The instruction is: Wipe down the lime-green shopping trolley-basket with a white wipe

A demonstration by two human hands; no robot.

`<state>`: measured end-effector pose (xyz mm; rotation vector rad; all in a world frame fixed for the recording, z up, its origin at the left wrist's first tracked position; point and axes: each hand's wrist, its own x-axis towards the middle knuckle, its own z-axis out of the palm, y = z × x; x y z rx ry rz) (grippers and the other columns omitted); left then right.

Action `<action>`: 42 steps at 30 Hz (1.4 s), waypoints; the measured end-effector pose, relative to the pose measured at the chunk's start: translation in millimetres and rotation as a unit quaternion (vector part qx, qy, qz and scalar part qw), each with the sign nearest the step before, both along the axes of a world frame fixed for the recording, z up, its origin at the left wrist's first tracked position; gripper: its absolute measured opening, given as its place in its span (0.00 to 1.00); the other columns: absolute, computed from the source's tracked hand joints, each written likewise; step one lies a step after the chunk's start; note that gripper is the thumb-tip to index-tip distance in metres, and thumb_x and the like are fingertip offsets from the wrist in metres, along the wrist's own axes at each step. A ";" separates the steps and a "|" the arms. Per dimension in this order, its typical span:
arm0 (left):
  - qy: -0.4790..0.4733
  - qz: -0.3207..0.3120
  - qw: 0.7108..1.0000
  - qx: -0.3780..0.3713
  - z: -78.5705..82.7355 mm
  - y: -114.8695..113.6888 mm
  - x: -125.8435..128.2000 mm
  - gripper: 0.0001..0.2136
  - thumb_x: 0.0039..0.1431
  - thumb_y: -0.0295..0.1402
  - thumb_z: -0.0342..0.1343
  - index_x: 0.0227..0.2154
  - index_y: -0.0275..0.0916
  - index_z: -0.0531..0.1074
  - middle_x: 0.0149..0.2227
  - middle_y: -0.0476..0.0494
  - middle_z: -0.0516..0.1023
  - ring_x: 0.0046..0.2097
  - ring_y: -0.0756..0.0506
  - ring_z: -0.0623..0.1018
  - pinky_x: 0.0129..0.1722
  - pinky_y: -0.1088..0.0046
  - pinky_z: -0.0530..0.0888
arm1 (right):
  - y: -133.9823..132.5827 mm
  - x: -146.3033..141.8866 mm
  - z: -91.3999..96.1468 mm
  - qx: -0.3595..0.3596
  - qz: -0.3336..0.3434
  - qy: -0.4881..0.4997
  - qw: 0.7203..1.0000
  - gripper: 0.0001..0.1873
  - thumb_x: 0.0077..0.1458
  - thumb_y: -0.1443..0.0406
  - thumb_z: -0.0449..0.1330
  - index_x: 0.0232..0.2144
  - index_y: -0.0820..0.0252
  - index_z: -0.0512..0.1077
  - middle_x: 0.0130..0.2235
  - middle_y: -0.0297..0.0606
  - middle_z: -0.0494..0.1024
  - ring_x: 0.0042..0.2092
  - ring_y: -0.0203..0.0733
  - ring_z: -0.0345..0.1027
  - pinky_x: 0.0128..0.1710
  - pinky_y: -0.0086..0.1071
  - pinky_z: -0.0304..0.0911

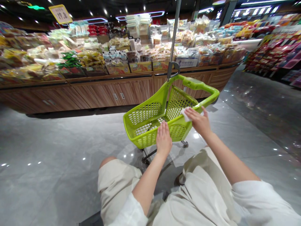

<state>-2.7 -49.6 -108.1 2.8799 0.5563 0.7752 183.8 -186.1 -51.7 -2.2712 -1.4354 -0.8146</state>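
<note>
A lime-green plastic shopping cart (137, 127) with perforated walls stands on small wheels in front of my knees. Its grip bar (209, 99) rises at the right. My left hand (164, 139) rests on the near rim, fingers stretched out flat and holding nothing. Farther right along that rim, my right hand (201, 121) presses a crumpled white wipe (186, 114) against the plastic near the grip end. Its fingertips lie over the wipe, with the thumb raised. Through the wall holes I see the grey floor below the basket.
Behind the cart runs a wood-fronted display counter (108, 92) heaped with packaged snacks (69, 62). A grey metal pole (174, 37) stands up at the cart's far side. A price sign (60, 14) hangs upper left. More shelves (270, 50) line the right. The tiled floor (58, 157) is shiny.
</note>
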 end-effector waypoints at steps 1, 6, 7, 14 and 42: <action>0.000 -0.002 1.000 -0.001 0.2 -0.1 -0.1 0.41 0.54 0.24 0.51 0.69 0.26 0.40 0.72 0.31 0.46 0.72 0.40 0.47 0.70 0.57 0.53 | -9.0 13.3 5.5 0.027 -0.041 0.000 0.999 0.30 0.56 0.76 0.48 0.58 0.53 0.68 0.60 0.41 0.72 0.62 0.46 0.64 0.67 0.57 0.32; 0.002 0.006 1.000 -0.008 0.2 -4.4 2.7 0.40 0.54 0.23 0.51 0.69 0.25 0.41 0.72 0.31 0.46 0.72 0.39 0.47 0.70 0.57 0.53 | 16.5 -14.6 -9.8 0.080 -0.088 0.017 0.993 0.32 0.54 0.76 0.48 0.60 0.57 0.65 0.61 0.45 0.71 0.64 0.48 0.61 0.67 0.59 0.32; 0.004 0.009 1.000 -0.007 0.1 -5.0 3.3 0.40 0.54 0.23 0.50 0.69 0.25 0.42 0.72 0.30 0.46 0.72 0.39 0.47 0.70 0.57 0.53 | 30.1 -32.7 -17.8 0.061 -0.054 0.018 0.997 0.33 0.53 0.77 0.48 0.61 0.57 0.65 0.61 0.44 0.71 0.64 0.47 0.61 0.68 0.57 0.32; 0.017 0.013 1.000 0.015 0.9 -1.3 0.7 0.38 0.55 0.24 0.50 0.68 0.23 0.44 0.72 0.30 0.46 0.72 0.39 0.47 0.71 0.59 0.52 | 25.7 -28.4 -14.5 -0.037 0.071 -0.021 0.997 0.33 0.56 0.78 0.45 0.61 0.54 0.65 0.61 0.39 0.72 0.63 0.41 0.64 0.68 0.52 0.32; -0.008 0.008 1.000 -0.001 5.5 -10.1 9.1 0.30 0.66 0.31 0.44 0.68 0.26 0.46 0.71 0.32 0.50 0.72 0.40 0.50 0.69 0.58 0.55 | 45.9 -59.9 -36.6 -0.013 0.065 0.024 0.997 0.35 0.54 0.77 0.47 0.63 0.56 0.62 0.63 0.41 0.68 0.65 0.42 0.60 0.69 0.51 0.32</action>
